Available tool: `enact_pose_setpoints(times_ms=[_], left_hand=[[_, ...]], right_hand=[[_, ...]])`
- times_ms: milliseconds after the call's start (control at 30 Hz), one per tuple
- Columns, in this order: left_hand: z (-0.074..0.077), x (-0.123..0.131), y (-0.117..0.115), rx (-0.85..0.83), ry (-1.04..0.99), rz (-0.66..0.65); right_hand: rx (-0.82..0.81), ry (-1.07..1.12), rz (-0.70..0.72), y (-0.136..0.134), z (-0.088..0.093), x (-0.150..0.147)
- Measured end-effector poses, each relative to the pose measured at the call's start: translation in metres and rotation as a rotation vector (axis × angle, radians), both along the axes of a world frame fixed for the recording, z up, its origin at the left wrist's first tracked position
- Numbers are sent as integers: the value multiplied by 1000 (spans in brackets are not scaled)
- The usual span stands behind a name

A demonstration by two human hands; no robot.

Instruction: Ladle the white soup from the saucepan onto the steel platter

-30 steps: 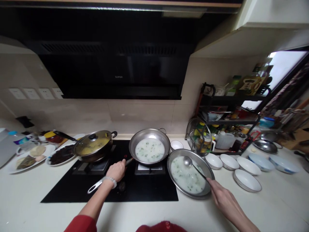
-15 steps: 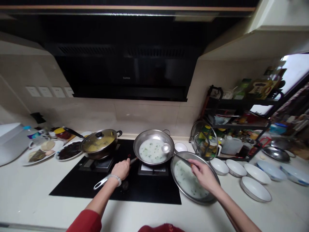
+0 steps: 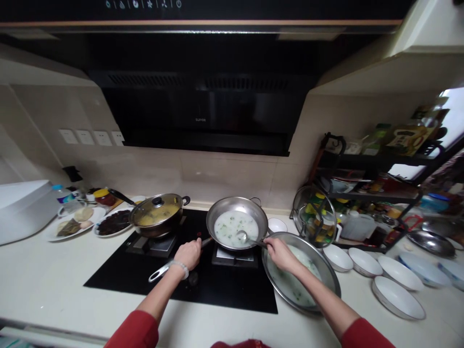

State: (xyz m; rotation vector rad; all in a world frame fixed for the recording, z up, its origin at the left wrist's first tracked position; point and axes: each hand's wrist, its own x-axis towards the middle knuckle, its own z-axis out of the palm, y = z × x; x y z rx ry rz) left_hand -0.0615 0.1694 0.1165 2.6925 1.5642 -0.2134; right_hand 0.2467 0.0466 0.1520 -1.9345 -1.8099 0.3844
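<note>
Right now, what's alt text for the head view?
The left-hand grip holds the handle of a round silver metal wok of white, green-flecked liquid on a black hob; the right-hand grip holds a metal ladle reaching into the wok. A wide silver metal basin stands at right.

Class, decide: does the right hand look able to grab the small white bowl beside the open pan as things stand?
Probably not: the bowl is close by, but the right hand is closed around the ladle.
</note>
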Motion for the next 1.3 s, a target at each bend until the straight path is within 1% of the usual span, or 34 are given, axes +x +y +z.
enact_pose_setpoints(times_ms=[200,267,333,533,633,700,800,900,1067,1167,1300], left_hand=[[-1,0,0,15,-3,5],[-2,0,0,11,-5,9],[-3,0,1,11,-6,10],[-3,-1,0,16,-4,12],[-2,0,0,10,-2,15],[-2,0,0,8,0,15],[-3,-1,1,16,2,8],[-4,-1,1,23,-2,0],[-3,-1,1,14,2,7],[-1,0,0,22,21,-4],[2,0,-2,17,40,-4]], right_hand=[[-47,418,-191,5,-8,7],[-52,505,-231,4,-8,8],[-38,504,-241,3,-7,9],[44,230,-225,3,-3,14],[66,196,-232,4,-4,14],[54,293,-256,6,-7,14],[0,509,-305,8,-11,12],[-13,603,-322,7,-11,10],[-15,740,-334,0,-1,7],[-33,736,-344,-5,8,6],[-56,769,-406,-12,17,4]])
